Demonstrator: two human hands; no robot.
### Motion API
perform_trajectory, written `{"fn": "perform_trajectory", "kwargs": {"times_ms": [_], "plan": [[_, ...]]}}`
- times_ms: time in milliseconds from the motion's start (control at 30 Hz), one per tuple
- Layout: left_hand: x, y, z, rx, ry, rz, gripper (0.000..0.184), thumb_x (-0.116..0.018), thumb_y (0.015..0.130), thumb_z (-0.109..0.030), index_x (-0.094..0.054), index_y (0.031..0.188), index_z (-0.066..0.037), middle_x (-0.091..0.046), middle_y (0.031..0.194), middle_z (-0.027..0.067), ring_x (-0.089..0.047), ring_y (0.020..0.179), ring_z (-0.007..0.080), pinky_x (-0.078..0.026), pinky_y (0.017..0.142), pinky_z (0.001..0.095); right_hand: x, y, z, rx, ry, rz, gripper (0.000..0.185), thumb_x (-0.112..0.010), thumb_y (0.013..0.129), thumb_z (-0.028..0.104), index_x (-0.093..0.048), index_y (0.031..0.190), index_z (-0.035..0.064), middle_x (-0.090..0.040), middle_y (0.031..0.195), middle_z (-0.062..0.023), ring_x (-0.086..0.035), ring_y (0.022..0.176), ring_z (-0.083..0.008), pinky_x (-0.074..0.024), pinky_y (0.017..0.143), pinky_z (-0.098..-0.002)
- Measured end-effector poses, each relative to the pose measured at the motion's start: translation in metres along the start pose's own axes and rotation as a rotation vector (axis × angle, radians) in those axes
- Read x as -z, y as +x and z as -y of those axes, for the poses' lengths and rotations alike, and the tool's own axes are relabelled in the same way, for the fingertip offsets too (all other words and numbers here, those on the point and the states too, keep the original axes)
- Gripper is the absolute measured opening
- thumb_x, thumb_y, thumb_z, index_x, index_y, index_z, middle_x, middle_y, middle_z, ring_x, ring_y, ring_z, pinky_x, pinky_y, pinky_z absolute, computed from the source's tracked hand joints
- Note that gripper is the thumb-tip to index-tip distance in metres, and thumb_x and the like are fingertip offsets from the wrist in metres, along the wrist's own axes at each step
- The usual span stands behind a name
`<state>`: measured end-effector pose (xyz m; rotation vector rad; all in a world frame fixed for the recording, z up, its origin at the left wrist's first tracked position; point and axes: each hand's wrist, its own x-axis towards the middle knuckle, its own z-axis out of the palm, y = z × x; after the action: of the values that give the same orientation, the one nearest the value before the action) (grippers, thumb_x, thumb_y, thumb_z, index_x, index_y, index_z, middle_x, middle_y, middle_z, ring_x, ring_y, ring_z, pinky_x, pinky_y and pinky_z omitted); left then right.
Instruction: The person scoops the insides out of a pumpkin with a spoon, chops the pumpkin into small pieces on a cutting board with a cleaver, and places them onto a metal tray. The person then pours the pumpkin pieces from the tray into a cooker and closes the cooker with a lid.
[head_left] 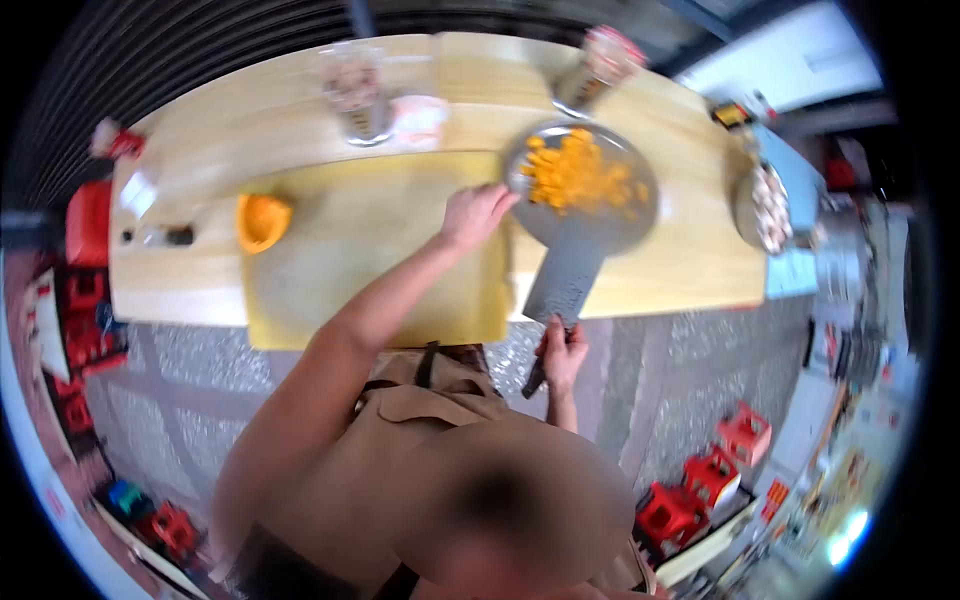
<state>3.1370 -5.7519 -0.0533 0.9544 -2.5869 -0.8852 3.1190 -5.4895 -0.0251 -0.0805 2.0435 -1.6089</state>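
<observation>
Orange pieces lie heaped on a round metal tray, some of them blurred. My left hand is closed at the tray's left rim, gripping it. In my right hand, fingers closed round the handle, is a cleaver; its wide blade points up toward the tray's lower edge. Whether blade and tray touch is unclear. A yellow cutting board lies left of the tray, with a hollow orange pumpkin piece near its left edge.
Behind the board stands a filled jar beside a pale pink item. Another jar is behind the tray. A bowl of pale pieces stands at the right end of the wooden table. Red stools are on the floor.
</observation>
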Motion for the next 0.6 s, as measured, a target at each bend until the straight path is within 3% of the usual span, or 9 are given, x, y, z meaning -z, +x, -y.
{"fn": "perform_trajectory", "kwargs": {"times_ms": [67, 133, 200, 267, 367, 433, 467, 533, 600], "plan": [[0.025, -0.055, 0.069, -0.043, -0.209, -0.225, 0.015, -0.062, 0.081, -0.020, -0.061, 0.092, -0.010, -0.063, 0.093, 0.0105, -0.061, 0.085, 0.0284, -0.047, 0.077, 0.0408, -0.021, 0.004, 0.004, -0.035, -0.081, 0.135, 0.018, -0.059, 0.086, 0.015, -0.050, 0.073, 0.0063, -0.048, 0.053, 0.0000, -0.046, 0.041, -0.0082, -0.0371, 0.037, -0.0238], [0.068, -0.098, 0.137, -0.064, -0.010, -0.490, 0.029, -0.061, 0.079, -0.012, -0.055, 0.106, -0.007, -0.056, 0.109, 0.0169, -0.053, 0.103, 0.0339, -0.042, 0.087, 0.0437, -0.044, 0.006, 0.005, -0.076, -0.175, 0.260, 0.018, -0.061, 0.085, 0.014, -0.049, 0.075, 0.0054, -0.050, 0.055, -0.0009, -0.047, 0.042, -0.0089, -0.0381, 0.038, -0.0244], [0.106, -0.134, 0.225, 0.261, 0.456, -0.481, 0.056, -0.063, 0.076, -0.018, -0.042, 0.125, -0.005, -0.048, 0.118, 0.0233, -0.041, 0.115, 0.0406, -0.034, 0.098, 0.0459, -0.075, -0.007, 0.006, -0.101, -0.210, 0.317, 0.015, -0.060, 0.083, 0.012, -0.049, 0.076, 0.0041, -0.051, 0.057, -0.0020, -0.047, 0.042, -0.0091, -0.0385, 0.039, -0.0246], [0.162, -0.138, 0.275, 0.402, 0.291, -0.767, 0.072, -0.067, 0.072, -0.023, -0.033, 0.134, -0.009, -0.043, 0.122, 0.0269, -0.034, 0.120, 0.0444, -0.029, 0.102, 0.0492, -0.111, -0.023, 0.007, -0.093, -0.279, 0.359, 0.013, -0.061, 0.082, 0.010, -0.050, 0.081, 0.0025, -0.051, 0.058, -0.0022, -0.048, 0.043, -0.0097, -0.0390, 0.040, -0.0255], [0.193, -0.128, 0.358, 0.520, 0.271, -0.665, 0.073, -0.068, 0.069, -0.024, -0.036, 0.134, -0.015, -0.050, 0.117, 0.0228, -0.043, 0.115, 0.0391, -0.035, 0.099, 0.0448, -0.160, -0.044, -0.002, -0.035, -0.331, 0.404, 0.012, -0.060, 0.081, 0.009, -0.051, 0.088, 0.0039, -0.050, 0.057, -0.0006, -0.048, 0.043, -0.0091, -0.0377, 0.039, -0.0251], [0.201, -0.118, 0.397, 0.678, -0.251, -0.060, 0.071, -0.066, 0.068, -0.022, -0.037, 0.133, -0.021, -0.057, 0.108, 0.0180, -0.054, 0.104, 0.0339, -0.043, 0.091, 0.0388, -0.190, -0.057, 0.008, -0.030, -0.362, 0.437, 0.011, -0.058, 0.081, 0.007, -0.049, 0.084, 0.0038, -0.050, 0.057, -0.0012, -0.048, 0.044, -0.0100, -0.0389, 0.040, -0.0258], [0.197, -0.115, 0.406, 0.633, -0.250, 0.008, 0.066, -0.066, 0.068, -0.020, -0.040, 0.130, -0.020, -0.062, 0.098, 0.0145, -0.060, 0.093, 0.0297, -0.048, 0.083, 0.0346, -0.199, -0.065, 0.015, 0.022, -0.387, 0.451, 0.012, -0.059, 0.080, 0.007, -0.048, 0.084, 0.0028, -0.049, 0.057, -0.0012, -0.047, 0.045, -0.0095, -0.0385, 0.040, -0.0265], [0.204, -0.112, 0.383, 0.578, -0.226, 0.062, 0.063, -0.065, 0.069, -0.021, -0.042, 0.127, -0.018, -0.062, 0.096, 0.0150, -0.060, 0.093, 0.0291, -0.048, 0.082, 0.0349, -0.207, -0.065, 0.009, 0.244, -0.547, 0.448, 0.013, -0.058, 0.079, 0.006, -0.046, 0.082, 0.0013, -0.049, 0.056, -0.0058, -0.050, 0.045, -0.0137, -0.0400, 0.042, -0.0308], [0.206, -0.113, 0.340, 0.520, -0.199, 0.126, 0.059, -0.065, 0.070, -0.022, -0.043, 0.124, -0.017, -0.062, 0.095, 0.0155, -0.060, 0.092, 0.0285, -0.048, 0.082, 0.0353, -0.217, -0.066, 0.023, 0.230, -0.563, 0.451, 0.014, -0.057, 0.078, 0.005, -0.045, 0.084, 0.0013, -0.051, 0.056, -0.0094, -0.054, 0.047, -0.0193, -0.0421, 0.044, -0.0336]]}}
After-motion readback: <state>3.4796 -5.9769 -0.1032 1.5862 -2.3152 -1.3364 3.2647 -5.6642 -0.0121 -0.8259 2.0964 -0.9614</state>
